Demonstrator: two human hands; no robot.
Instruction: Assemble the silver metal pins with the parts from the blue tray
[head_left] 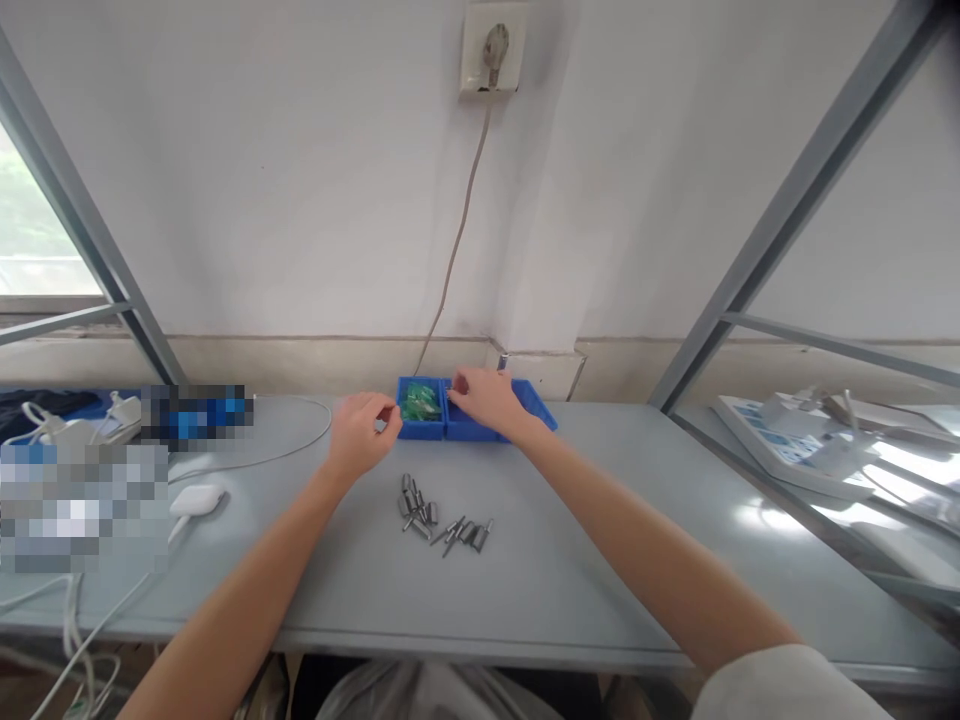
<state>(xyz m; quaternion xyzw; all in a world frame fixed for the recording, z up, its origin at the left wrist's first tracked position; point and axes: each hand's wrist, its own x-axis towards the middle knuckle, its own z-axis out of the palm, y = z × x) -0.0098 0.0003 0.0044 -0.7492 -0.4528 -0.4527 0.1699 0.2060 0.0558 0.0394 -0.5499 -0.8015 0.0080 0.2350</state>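
Observation:
My left hand (361, 432) is closed in a pinch above the desk, left of the blue bins; what it holds, if anything, cannot be made out. My right hand (487, 395) reaches over the middle blue bin (469, 431), its fingertips pinched near that bin's left side, and it hides much of the inside. Small green pieces (420, 402) fill the left blue bin (420, 431). Another blue bin (536, 403) sits at the right end of the row. Two loose groups of metal pins with thick ends, a left group (417, 508) and a right group (463, 534), lie on the desk below the hands.
White cables and a white charger (198, 499) lie on the left of the grey desk (360, 600). Metal frame posts rise at both sides. A plug in a wall socket (493, 50) has its cord (465, 210) running down behind the bins.

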